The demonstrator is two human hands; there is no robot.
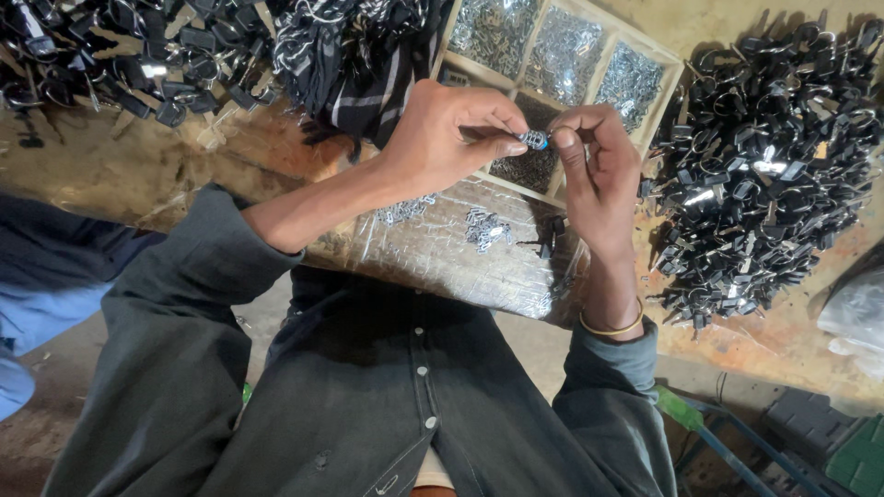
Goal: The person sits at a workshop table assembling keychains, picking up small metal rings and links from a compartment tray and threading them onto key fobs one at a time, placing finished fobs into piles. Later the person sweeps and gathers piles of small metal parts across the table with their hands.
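Metal part pinched between both hands above the work board.

Silver-and-blue small metal part (534, 139) sits clamped at the fingertips: left hand (442, 138) grips it from one side with thumb and forefinger, right hand (599, 170) closes on it from the other, so the two hands meet on it. It is held in the air, above the wooden tray (658, 78) of sorted silver pieces and the foil-wrapped board (442, 253). Risk, as I judge it: the grip is only at the tips, so a slip would drop the part into the tray compartments or among the loose silver clips (486, 230) below, where it would be hard to pick out. Heap of black clips (773, 166) lies well apart, beyond the right hand.
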